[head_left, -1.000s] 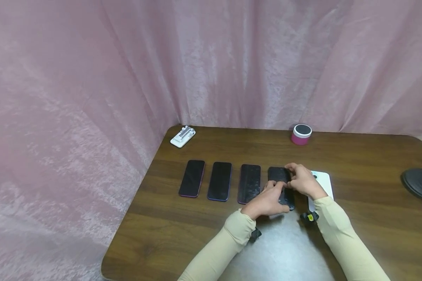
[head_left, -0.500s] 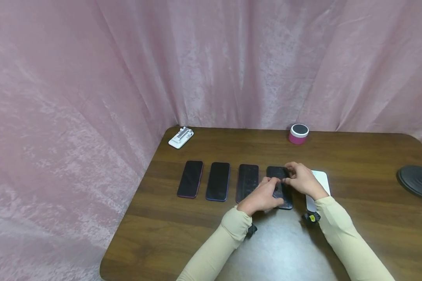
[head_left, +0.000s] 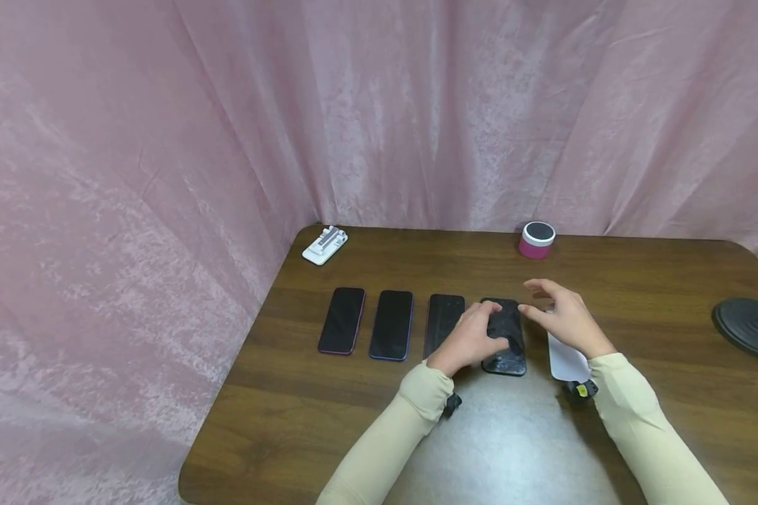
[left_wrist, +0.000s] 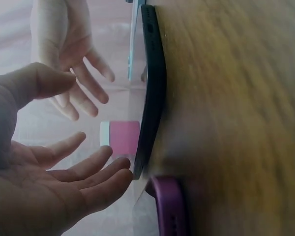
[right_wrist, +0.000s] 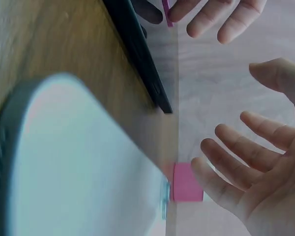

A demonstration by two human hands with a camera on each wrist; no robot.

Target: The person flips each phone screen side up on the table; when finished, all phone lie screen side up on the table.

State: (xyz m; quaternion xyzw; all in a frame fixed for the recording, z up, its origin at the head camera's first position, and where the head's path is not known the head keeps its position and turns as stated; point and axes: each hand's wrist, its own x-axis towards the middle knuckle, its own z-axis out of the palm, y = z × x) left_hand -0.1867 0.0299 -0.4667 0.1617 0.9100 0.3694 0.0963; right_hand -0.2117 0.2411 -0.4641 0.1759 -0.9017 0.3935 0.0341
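A black smartphone (head_left: pixel 508 358) with a smudged screen lies face up on the table between my hands. My left hand (head_left: pixel 469 340), thumb and fingers spread, hovers over its left edge and holds nothing. Over the white phone (head_left: pixel 567 363), my right hand (head_left: pixel 567 321) is raised with loosely bent fingers and an empty palm. The white phone lies back up and is partly hidden by that hand. Another dark smartphone (head_left: pixel 443 315), purple-edged in the left wrist view, lies partly under my left hand. In the right wrist view a gap shows between my fingers and the white phone (right_wrist: pixel 83 167).
Two more dark phones, one pink-edged (head_left: pixel 342 321) and one blue-edged (head_left: pixel 391 326), continue the row leftward. A white plastic piece (head_left: pixel 325 245) sits at the far left corner, a pink jar-like object (head_left: pixel 537 240) at the back, and a round black base (head_left: pixel 748 326) at the right.
Both hands were at the smudged black phone with fingertips on it. My right hand has lifted away to the right; my left hand has opened and risen slightly. The phone lies nearly straight.
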